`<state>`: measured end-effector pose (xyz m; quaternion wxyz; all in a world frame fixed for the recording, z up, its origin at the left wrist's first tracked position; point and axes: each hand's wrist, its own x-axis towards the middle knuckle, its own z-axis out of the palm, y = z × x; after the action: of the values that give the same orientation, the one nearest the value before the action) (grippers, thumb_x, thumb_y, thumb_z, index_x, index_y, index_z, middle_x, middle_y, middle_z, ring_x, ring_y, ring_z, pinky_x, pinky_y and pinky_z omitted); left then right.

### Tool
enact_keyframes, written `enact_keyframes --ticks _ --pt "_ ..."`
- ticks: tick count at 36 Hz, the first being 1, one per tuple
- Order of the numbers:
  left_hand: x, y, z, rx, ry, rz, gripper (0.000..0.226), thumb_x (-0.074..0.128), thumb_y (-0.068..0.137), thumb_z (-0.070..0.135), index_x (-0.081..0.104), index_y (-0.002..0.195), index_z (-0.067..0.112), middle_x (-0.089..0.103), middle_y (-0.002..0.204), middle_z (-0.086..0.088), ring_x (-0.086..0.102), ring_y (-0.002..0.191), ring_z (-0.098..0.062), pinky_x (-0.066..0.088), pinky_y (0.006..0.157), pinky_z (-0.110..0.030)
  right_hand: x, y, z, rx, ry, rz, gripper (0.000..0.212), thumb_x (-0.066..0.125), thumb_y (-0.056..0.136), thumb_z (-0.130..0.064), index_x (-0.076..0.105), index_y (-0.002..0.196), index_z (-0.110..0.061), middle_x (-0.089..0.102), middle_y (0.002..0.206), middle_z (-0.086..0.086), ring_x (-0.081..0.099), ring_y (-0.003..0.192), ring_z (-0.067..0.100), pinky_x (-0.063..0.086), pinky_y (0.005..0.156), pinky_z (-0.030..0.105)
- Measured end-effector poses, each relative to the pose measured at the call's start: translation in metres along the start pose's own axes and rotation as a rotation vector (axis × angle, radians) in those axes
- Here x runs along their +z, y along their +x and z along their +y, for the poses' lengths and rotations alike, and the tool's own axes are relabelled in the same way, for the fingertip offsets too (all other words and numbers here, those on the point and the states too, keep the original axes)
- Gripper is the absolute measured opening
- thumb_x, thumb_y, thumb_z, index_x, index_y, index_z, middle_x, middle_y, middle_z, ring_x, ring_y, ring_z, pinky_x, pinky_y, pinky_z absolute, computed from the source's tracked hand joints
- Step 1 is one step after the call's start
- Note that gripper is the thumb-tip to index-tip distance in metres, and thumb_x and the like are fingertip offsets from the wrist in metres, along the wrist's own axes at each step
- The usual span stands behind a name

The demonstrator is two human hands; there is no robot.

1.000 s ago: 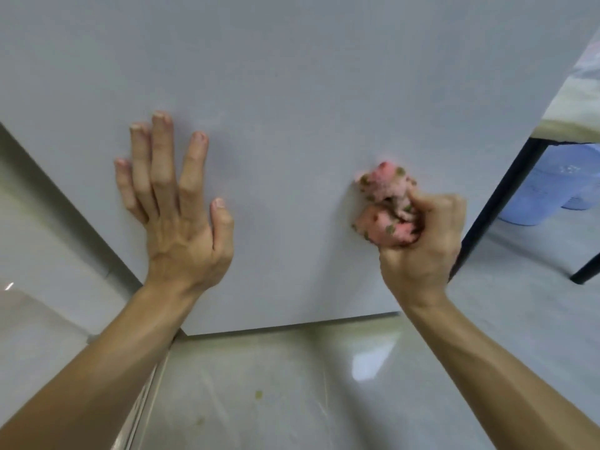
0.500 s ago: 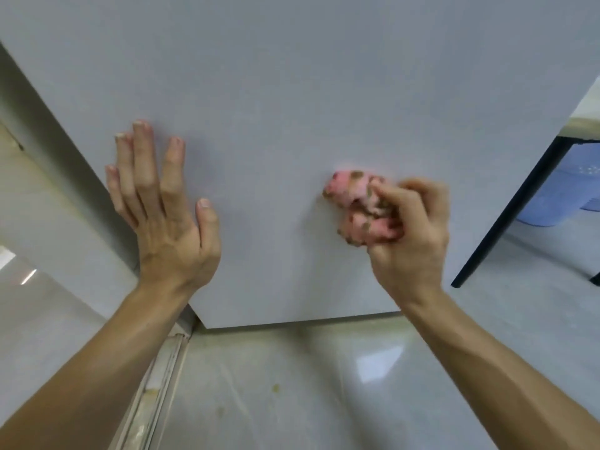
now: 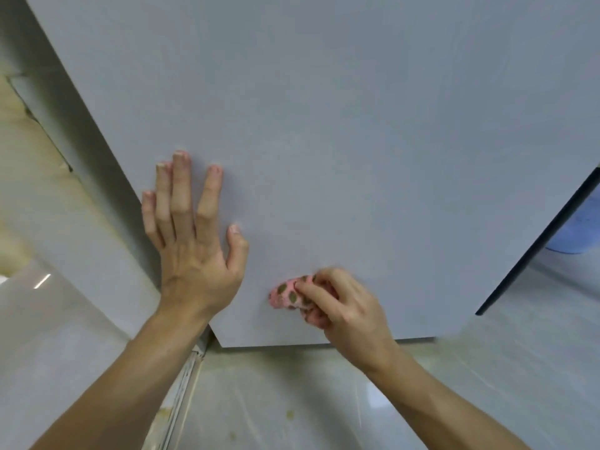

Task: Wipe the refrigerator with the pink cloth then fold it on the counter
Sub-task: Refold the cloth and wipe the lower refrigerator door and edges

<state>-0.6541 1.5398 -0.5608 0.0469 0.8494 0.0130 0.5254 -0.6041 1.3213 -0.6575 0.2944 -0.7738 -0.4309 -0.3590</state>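
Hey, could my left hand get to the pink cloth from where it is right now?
Probably yes. The left hand lies flat on the refrigerator door, with only bare door between it and the pink cloth. The right hand grips the cloth, though, hiding part of it.

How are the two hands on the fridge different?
The left hand lies flat with straight fingers; the right hand is curled. The left hand holds nothing; the right hand grips the pink cloth. The left hand sits higher on the fridge; the right hand is lower, near its bottom edge. Both are at the fridge's grey front.
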Motion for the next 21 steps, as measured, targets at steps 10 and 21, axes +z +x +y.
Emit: enact_keyframes --ticks 10,21 --pt "-0.001 0.002 -0.003 0.006 0.005 0.039 0.075 0.062 0.090 0.017 0.031 0.158 0.012 0.018 0.168 -0.017 0.012 0.160 -0.035 0.016 0.127 -0.060 -0.115 0.166 -0.012 0.326 0.045 0.752 0.050 0.066 0.076 0.002 0.074 0.125 -0.006 0.051 0.110 0.009 0.052 0.101 0.005 0.046 0.088 0.013" --pt "-0.003 0.000 -0.009 0.045 0.015 0.009 0.099 0.064 0.070 0.014 0.026 0.161 0.008 0.018 0.170 -0.019 0.007 0.163 -0.031 0.010 0.129 -0.058 0.009 0.067 -0.049 0.062 0.025 0.173 0.029 0.070 0.094 -0.007 0.075 0.123 -0.008 0.065 0.112 0.008 0.067 0.094 0.022 0.057 0.072 0.031"
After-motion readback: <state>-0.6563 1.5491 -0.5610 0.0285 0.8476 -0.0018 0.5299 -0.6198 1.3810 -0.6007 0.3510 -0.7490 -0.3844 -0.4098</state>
